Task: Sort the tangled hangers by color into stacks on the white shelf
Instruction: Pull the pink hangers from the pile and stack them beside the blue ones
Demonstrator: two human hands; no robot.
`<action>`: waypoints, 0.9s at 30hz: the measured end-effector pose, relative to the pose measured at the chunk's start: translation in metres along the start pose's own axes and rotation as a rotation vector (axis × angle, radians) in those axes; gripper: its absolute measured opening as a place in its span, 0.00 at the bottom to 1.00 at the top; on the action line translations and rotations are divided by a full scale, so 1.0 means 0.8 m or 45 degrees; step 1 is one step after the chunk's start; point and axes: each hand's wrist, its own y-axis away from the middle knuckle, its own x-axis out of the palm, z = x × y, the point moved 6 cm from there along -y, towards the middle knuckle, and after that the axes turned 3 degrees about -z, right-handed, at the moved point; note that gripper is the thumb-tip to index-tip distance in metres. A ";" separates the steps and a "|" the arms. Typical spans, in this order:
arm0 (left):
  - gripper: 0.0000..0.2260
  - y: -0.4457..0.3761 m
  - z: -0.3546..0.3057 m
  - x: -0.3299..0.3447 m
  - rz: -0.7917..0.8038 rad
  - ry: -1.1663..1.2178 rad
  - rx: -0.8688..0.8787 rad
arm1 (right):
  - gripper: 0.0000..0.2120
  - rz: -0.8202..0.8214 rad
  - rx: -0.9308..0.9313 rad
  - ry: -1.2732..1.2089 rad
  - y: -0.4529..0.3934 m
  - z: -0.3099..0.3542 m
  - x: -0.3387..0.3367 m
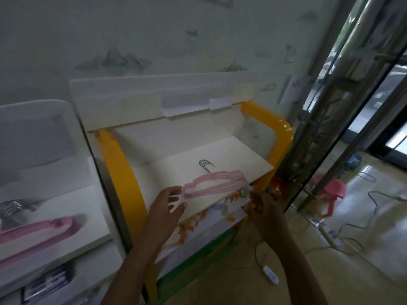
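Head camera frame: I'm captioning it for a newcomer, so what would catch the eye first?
The stack of pink hangers lying on the white shelf, metal hooks pointing toward the wall. Next the yellow frame curving round the shelf, and the left hand open beside the stack.

The far wall [154, 40] is pale and printed with faint grey-green mountains. A mirror panel [44, 172] leans on the left, reflecting white furniture. On the right a metal truss column [343, 89] rises beside dark-framed glazing [392, 102] that lets in daylight. The glossy beige floor [363, 249] carries white cables and a power strip [330, 235], and a pink plastic stool [332, 190] stands farther back.
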 end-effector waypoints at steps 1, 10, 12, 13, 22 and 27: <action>0.16 -0.010 0.003 0.005 0.006 0.003 -0.008 | 0.19 0.003 0.011 -0.001 -0.009 -0.004 0.004; 0.14 -0.071 0.046 0.034 -0.010 -0.053 -0.115 | 0.16 0.068 0.037 -0.046 -0.073 -0.032 0.034; 0.13 -0.080 0.057 0.040 -0.031 -0.089 -0.139 | 0.16 0.098 0.042 -0.067 -0.089 -0.037 0.041; 0.13 -0.085 0.062 0.042 -0.047 -0.107 -0.148 | 0.16 0.114 0.043 -0.074 -0.097 -0.039 0.045; 0.15 -0.121 0.117 0.078 -0.185 -0.319 -0.385 | 0.16 0.353 -0.106 -0.061 -0.194 -0.052 0.076; 0.15 -0.139 0.138 0.095 -0.263 -0.512 -0.503 | 0.15 0.417 -0.172 -0.053 -0.244 -0.071 0.076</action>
